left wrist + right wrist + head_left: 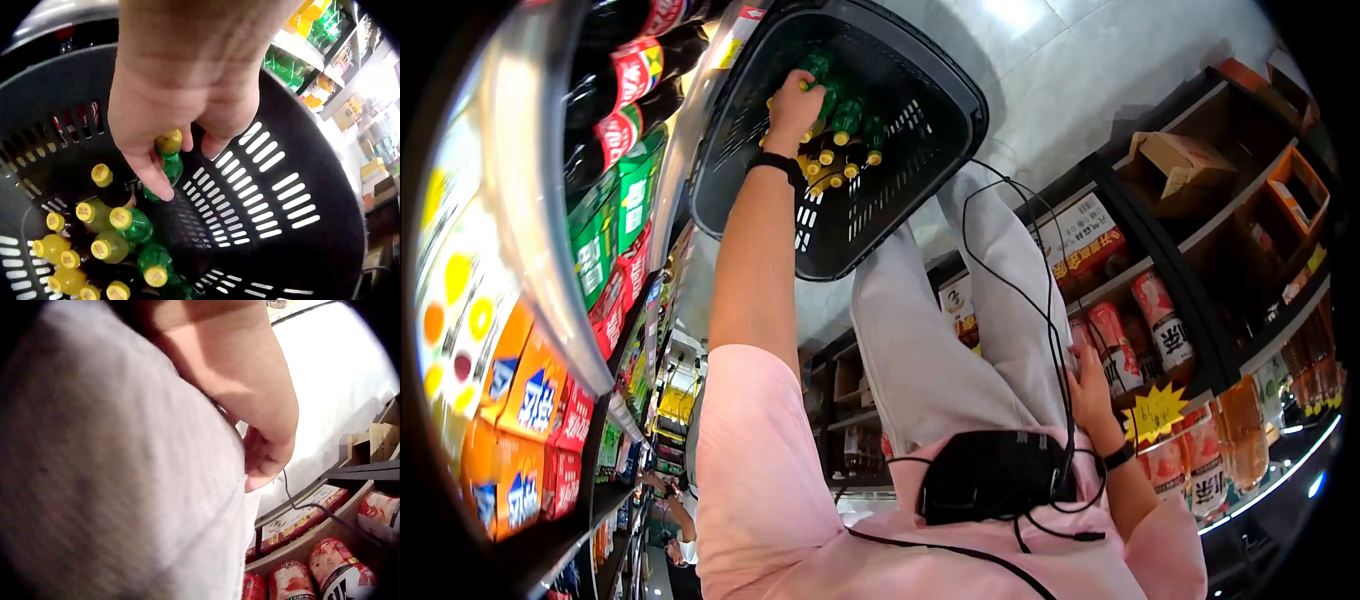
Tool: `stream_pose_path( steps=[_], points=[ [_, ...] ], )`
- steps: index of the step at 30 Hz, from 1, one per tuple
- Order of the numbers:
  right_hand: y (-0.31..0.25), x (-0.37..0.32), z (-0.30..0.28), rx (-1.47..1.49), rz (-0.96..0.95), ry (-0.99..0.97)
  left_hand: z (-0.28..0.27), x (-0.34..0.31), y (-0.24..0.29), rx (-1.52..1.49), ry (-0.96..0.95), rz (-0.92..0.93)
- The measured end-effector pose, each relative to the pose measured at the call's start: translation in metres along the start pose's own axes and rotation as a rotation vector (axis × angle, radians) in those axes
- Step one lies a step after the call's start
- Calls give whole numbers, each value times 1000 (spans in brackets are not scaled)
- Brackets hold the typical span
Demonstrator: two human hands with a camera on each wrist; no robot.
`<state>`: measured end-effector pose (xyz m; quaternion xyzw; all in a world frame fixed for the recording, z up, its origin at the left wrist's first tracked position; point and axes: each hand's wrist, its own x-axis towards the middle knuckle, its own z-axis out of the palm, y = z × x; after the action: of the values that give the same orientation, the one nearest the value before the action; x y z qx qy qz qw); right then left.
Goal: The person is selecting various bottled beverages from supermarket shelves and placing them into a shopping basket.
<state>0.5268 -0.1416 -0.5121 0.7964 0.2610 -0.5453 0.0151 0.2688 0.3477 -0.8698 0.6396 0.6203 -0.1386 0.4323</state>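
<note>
Inside a black basket [930, 60], the left hand [796, 106] grips a green bottle [816, 66] near its yellow cap. The left wrist view has this hand [181, 106] over the basket [312, 187], thumb and fingers around the neck of the green bottle [172, 167]. Below and beside it stand several capped bottles [111, 247], green, yellow and dark. The right hand [1090, 392] rests by the grey trousers [1010, 270], holding nothing visible. In the right wrist view, the right hand [250, 406] lies against the light cloth [144, 475], its fingers loosely bent and partly hidden.
Shelves of cola bottles [630, 80] and orange packs [525, 400] line the left. On the right, a low shelf holds red-labelled bottles [1160, 320] and an opened carton [1185, 165]. A black device [1000, 475] with cables [1055, 330] hangs at the waist. Another person [683, 530] is at lower left.
</note>
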Motion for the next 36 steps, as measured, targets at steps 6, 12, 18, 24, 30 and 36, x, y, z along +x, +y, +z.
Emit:
stream_pose_path(
  steps=[6, 12, 18, 24, 30, 36],
  points=[
    [1, 7, 3, -41, 64, -20, 24, 56, -10, -135, -131, -246],
    [6, 6, 5, -2, 71, -78, 25, 33, -21, 28, 92, -152],
    [8, -11, 8, -49, -45, 27, 6, -83, -12, -112, 328, 87],
    [-5, -22, -8, -113, -99, -14, -25, -313, -11, -64, 158, 201],
    [19, 52, -19, -439, -424, -192, -14, -490, -68, -356, 97, -56],
    [-149, 113, -121, -516, -602, -140, -31, -584, -82, -699, 42, -253]
  ],
)
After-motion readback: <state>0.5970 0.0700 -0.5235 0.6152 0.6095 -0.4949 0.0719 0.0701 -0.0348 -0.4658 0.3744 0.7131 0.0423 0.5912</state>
